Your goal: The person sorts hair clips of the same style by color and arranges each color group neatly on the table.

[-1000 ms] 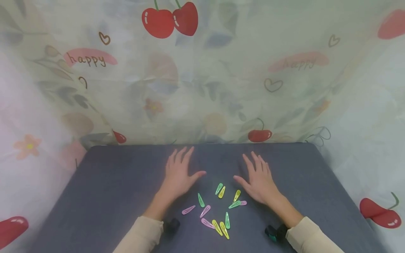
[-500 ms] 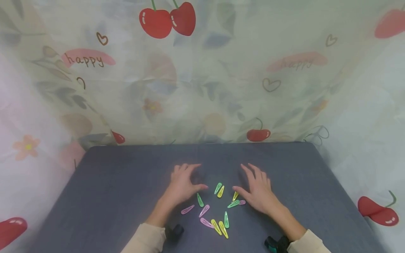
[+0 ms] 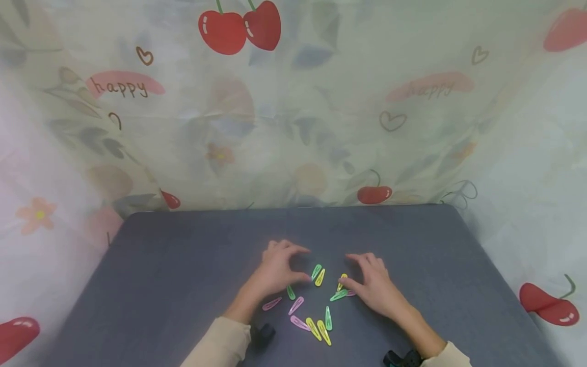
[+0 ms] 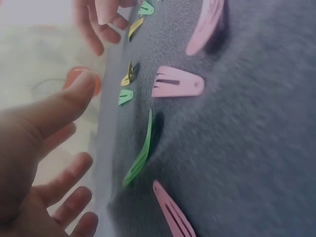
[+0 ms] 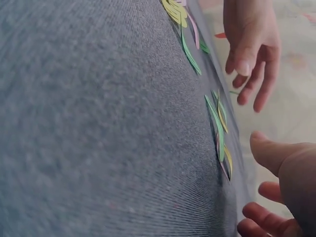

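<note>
Several snap hair clips in green, yellow and pink lie scattered on a dark cloth. My left hand (image 3: 276,272) hovers left of a green hair clip (image 3: 316,272) and a yellow hair clip (image 3: 320,278), thumb and index finger spread toward them. Its thumb partly covers another green clip (image 3: 291,292) in the head view; the left wrist view shows that clip (image 4: 140,160) standing apart from the fingers. Across the group, my right hand (image 3: 378,289) has loosely bent fingers, its thumb overlapping a yellow clip (image 3: 341,286). Below that thumb a green clip (image 3: 339,295) crosses a pink one. Both hands hold nothing.
Nearer the front lie pink clips (image 3: 296,306), two yellow clips (image 3: 323,333) and one green clip (image 3: 328,318). The dark table (image 3: 183,275) ends at a patterned curtain (image 3: 293,127) behind and on both sides. A black wrist device (image 3: 402,359) sits by the right sleeve.
Both hands have drawn back toward me and in toward the clips, the left also moving right. Their fingers have gone from spread to more bent. The clips stay in place.
</note>
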The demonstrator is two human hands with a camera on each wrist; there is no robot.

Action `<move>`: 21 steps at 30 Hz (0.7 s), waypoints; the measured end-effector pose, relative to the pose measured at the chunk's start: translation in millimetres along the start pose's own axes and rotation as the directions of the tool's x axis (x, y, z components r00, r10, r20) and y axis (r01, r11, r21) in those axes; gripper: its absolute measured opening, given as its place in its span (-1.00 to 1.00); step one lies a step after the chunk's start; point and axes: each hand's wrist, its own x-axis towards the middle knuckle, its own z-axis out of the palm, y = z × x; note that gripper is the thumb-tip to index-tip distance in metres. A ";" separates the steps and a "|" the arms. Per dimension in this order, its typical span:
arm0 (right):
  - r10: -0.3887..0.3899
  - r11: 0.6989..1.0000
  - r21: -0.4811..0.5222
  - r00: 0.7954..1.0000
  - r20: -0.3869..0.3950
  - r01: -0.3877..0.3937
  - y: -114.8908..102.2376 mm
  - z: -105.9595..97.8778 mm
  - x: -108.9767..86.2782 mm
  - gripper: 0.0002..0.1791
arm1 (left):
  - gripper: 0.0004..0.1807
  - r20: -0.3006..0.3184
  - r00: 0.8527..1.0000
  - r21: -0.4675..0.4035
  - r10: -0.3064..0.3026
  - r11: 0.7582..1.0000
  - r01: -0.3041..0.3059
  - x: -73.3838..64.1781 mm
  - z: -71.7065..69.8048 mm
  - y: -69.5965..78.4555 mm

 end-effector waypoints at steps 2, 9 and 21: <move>0.002 1.000 0.016 1.000 0.001 -0.002 0.7 1.7 -0.2 -0.36 | -0.31 0.029 1.000 -0.002 0.008 1.000 -0.008 4.6 1.6 2.3; 0.014 0.999 0.051 1.000 0.014 -0.015 7.4 5.0 2.0 -0.61 | -0.35 0.150 0.989 0.017 0.014 1.000 -0.017 18.7 10.4 8.0; 0.012 0.995 0.099 0.996 0.088 -0.021 13.4 6.8 8.3 -0.76 | -0.53 0.200 0.980 0.027 -0.002 1.000 -0.003 23.5 18.3 15.7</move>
